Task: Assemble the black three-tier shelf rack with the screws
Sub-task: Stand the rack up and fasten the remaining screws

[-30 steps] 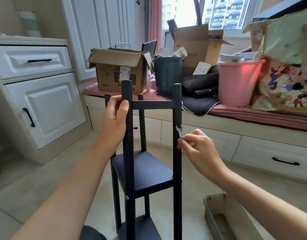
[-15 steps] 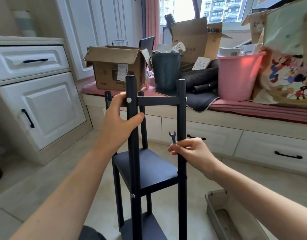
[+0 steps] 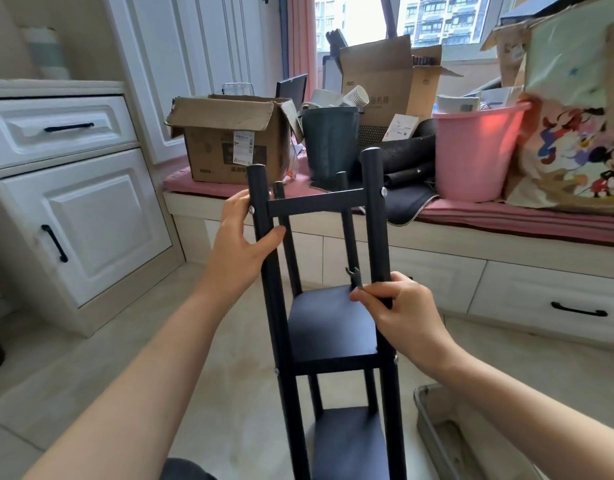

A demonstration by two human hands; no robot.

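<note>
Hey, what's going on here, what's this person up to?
A person is putting together a black shelf rack that stands on the floor. The left hand grips the front left post near the top. The right hand holds the front right post and a small wrench. Two shelves are in; the top tier has only a crossbar, screwed at both ends.

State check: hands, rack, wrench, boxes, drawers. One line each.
left hand: grips front left post near top
right hand: grips front right post, pinches wrench
wrench: held upright, off any screw
rack: upright, two shelves fitted, top tier only a crossbar
top screws: seated in both front posts
cardboard box: flaps open
drawer: closed
cabinet door: closed
</note>
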